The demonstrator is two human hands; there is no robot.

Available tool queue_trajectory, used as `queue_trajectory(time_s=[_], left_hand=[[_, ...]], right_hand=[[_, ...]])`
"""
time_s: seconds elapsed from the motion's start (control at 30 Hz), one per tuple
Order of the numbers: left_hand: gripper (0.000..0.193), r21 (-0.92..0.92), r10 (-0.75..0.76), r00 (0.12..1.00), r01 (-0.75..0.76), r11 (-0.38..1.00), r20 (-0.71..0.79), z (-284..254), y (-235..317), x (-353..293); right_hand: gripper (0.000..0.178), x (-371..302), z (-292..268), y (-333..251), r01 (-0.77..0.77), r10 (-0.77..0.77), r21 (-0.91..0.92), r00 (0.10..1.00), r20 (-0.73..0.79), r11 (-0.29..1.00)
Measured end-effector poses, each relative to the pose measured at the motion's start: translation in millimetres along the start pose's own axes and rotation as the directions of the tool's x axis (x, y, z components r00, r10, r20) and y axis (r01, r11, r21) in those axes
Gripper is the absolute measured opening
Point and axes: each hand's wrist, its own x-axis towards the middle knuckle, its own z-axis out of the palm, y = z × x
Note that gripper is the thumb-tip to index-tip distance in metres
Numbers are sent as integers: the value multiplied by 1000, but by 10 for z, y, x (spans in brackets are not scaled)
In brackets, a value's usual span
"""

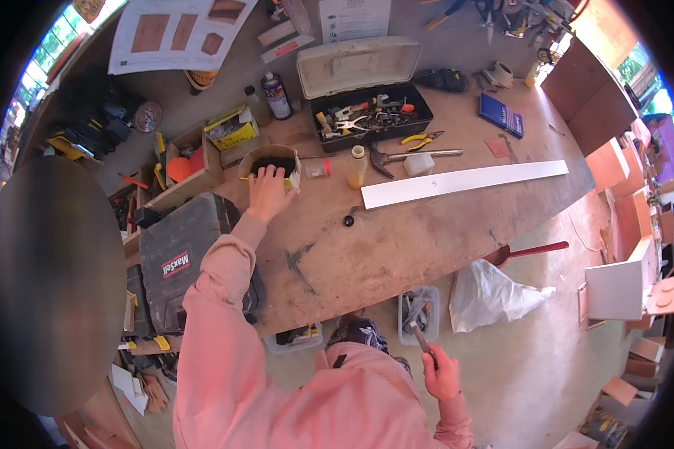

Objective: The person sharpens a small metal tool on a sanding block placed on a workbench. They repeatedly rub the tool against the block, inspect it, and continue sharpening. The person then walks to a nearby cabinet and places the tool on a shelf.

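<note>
My left hand point(269, 196) rests at the near rim of a small open box point(295, 176) with dark contents, its fingers apart and reaching over the edge. I cannot tell how deep the fingertips go. Off the bench's front edge, low on the right, my right hand point(442, 376) is closed around the handle of a narrow-bladed hand tool point(419, 337) that resembles a chisel. Its blade points up and away from me, near a clear plastic tub point(433, 322) holding dark items. A small clear container with a red end point(318, 169) lies just right of the box.
An open toolbox point(427, 112) full of tools stands at the back. Yellow-handled pliers point(421, 139), a claw hammer point(382, 160) and a long white strip point(464, 184) lie on the bench point(329, 262). Left stands a black case point(183, 239). A white bag point(487, 299) is past the front edge.
</note>
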Motion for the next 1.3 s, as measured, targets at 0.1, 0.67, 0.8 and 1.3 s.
queue_trajectory(time_s=[0.1,0.67,0.8,1.3], left_hand=[[35,70,2,993,-11,997,117,193,-50,119],[80,-7,118,457,-237,971,882,-1128,-437,257],[34,-115,165,966,-145,983,197,-552,-940,1088],[76,-89,232,847,-216,972,478,1066,-1873,1973]], right_hand=[[20,317,70,-191,29,-30,9,998,48,1000],[22,1200,277,-568,-175,169,39,978,126,984],[23,1316,357,-649,-26,24,71,999,32,997],[24,1204,421,-570,-224,237,106,963,-128,969]])
